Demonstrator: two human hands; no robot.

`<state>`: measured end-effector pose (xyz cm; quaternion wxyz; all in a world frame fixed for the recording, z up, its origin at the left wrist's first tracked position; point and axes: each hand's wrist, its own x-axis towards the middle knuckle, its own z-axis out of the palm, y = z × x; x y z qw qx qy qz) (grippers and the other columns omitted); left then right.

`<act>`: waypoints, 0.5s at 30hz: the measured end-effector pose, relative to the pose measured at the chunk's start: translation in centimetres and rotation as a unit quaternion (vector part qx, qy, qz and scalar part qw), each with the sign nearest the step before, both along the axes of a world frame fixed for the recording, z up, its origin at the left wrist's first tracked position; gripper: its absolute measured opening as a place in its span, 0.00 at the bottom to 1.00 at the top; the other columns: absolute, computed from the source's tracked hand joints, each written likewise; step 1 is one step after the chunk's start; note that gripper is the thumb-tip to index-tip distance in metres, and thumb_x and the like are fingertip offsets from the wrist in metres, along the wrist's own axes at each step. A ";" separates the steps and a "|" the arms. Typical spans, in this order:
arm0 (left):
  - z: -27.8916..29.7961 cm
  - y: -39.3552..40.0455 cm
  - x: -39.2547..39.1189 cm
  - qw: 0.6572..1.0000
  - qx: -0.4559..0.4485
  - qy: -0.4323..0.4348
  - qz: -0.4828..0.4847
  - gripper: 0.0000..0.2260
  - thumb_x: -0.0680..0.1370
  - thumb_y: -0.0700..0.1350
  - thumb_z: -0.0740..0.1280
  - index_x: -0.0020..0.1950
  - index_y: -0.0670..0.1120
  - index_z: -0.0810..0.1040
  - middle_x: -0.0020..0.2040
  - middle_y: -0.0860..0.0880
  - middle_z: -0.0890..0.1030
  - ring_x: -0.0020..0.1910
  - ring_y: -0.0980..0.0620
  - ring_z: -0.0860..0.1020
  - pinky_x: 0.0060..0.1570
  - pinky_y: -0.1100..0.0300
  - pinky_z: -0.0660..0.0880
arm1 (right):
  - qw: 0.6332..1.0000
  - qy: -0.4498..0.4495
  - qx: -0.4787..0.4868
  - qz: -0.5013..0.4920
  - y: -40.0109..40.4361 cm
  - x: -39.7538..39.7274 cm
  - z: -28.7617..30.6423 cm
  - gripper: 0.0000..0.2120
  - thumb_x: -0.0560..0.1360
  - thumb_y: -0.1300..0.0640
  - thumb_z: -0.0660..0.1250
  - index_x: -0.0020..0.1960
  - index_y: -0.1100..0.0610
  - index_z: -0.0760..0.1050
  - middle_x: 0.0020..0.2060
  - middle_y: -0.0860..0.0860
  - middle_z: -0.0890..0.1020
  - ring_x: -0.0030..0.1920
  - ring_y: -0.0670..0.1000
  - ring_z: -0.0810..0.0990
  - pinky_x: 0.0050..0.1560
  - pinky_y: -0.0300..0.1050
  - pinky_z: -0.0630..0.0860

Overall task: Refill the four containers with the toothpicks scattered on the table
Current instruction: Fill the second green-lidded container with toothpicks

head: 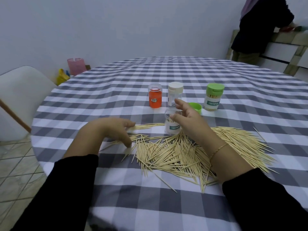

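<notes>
Toothpicks (183,152) are lying in one broad loose heap on the checked table (150,205), spread across its near half and reaching toward the right edge, far too many for me to be counting. I am keeping the open container (172,121) standing at the far rim of the heap, so each load is travelling only a short way. My right hand (186,117) is hovering just beside its mouth with fingers relaxed and spread, grasping nothing that I can see; a few sticks are already standing inside. My left hand (115,130) is resting fingertips-down on the left fringe of the heap, fingers curled over the sticks as if gathering them, though I cannot tell whether any are actually pinched.

I am counting four containers: the open one, an orange one (155,98) and a white-capped one (175,94) standing close together toward the table's middle, and a green-lidded one (213,97) further right that is looking full and closed. One loose green lid (195,108) is waiting just behind my right hand, probably set aside for capping the open container later. Judging by the heap, most of the refilling is remaining.
</notes>
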<state>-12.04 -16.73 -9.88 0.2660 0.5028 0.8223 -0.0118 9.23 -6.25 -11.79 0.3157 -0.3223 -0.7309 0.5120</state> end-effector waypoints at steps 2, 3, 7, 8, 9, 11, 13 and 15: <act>-0.1 -0.2 0.1 1.000 0.011 0.008 -0.005 0.38 0.71 0.47 0.75 0.77 0.56 0.59 0.76 0.50 0.64 0.72 0.46 0.65 0.70 0.51 0.64 | 1.000 -0.003 0.004 0.007 -0.2 0.1 0.0 0.28 0.78 0.58 0.64 0.75 0.50 0.59 0.72 0.48 0.65 0.57 0.40 0.67 0.34 0.17 0.67; -0.3 -0.2 0.2 0.999 0.024 0.024 -0.009 0.36 0.73 0.47 0.74 0.77 0.56 0.60 0.75 0.50 0.65 0.71 0.46 0.66 0.67 0.53 0.65 | 1.000 -0.005 0.005 0.009 -0.2 0.1 0.1 0.28 0.78 0.58 0.64 0.76 0.50 0.59 0.72 0.49 0.65 0.58 0.40 0.67 0.34 0.17 0.67; -0.8 -0.1 0.7 0.991 0.100 0.080 -0.030 0.27 0.76 0.49 0.70 0.74 0.55 0.67 0.69 0.50 0.73 0.64 0.48 0.73 0.57 0.58 0.69 | 1.000 -0.010 0.007 0.011 -0.5 0.0 0.1 0.30 0.78 0.58 0.65 0.76 0.51 0.58 0.73 0.49 0.65 0.59 0.40 0.68 0.39 0.21 0.70; -0.9 0.0 0.8 0.989 0.111 0.093 -0.037 0.24 0.77 0.49 0.69 0.73 0.55 0.69 0.68 0.51 0.75 0.62 0.49 0.74 0.57 0.58 0.70 | 1.000 -0.013 0.010 0.010 -0.5 -0.1 0.1 0.30 0.77 0.57 0.65 0.76 0.50 0.58 0.72 0.49 0.65 0.60 0.41 0.68 0.42 0.24 0.70; -1.1 0.1 1.0 0.986 0.117 0.108 -0.045 0.21 0.78 0.49 0.67 0.72 0.55 0.71 0.66 0.51 0.76 0.61 0.50 0.75 0.57 0.58 0.72 | 1.000 -0.015 0.012 0.009 -0.5 -0.1 0.0 0.30 0.77 0.56 0.66 0.75 0.50 0.58 0.72 0.50 0.65 0.60 0.42 0.68 0.48 0.27 0.70; -1.2 0.4 1.4 0.980 0.120 0.141 -0.068 0.17 0.80 0.49 0.64 0.69 0.55 0.74 0.62 0.51 0.79 0.58 0.50 0.76 0.58 0.55 0.74 | 1.000 -0.020 0.015 0.009 -0.6 -0.1 -0.1 0.30 0.77 0.55 0.66 0.75 0.49 0.58 0.72 0.50 0.65 0.64 0.44 0.68 0.57 0.36 0.68; -1.2 0.7 1.8 0.973 0.118 0.178 -0.091 0.15 0.80 0.47 0.63 0.67 0.54 0.76 0.60 0.50 0.80 0.57 0.49 0.77 0.57 0.53 0.75 | 1.000 -0.025 0.017 0.007 -0.5 -0.1 -0.1 0.30 0.77 0.54 0.67 0.75 0.49 0.58 0.72 0.50 0.66 0.68 0.47 0.68 0.60 0.40 0.67; -1.3 1.1 2.0 0.965 0.109 0.214 -0.107 0.15 0.80 0.45 0.63 0.67 0.53 0.77 0.59 0.49 0.80 0.56 0.48 0.77 0.55 0.55 0.76 | 0.999 -0.029 0.019 0.007 -0.5 -0.1 -0.2 0.30 0.77 0.53 0.67 0.75 0.48 0.58 0.72 0.50 0.66 0.68 0.49 0.68 0.59 0.40 0.68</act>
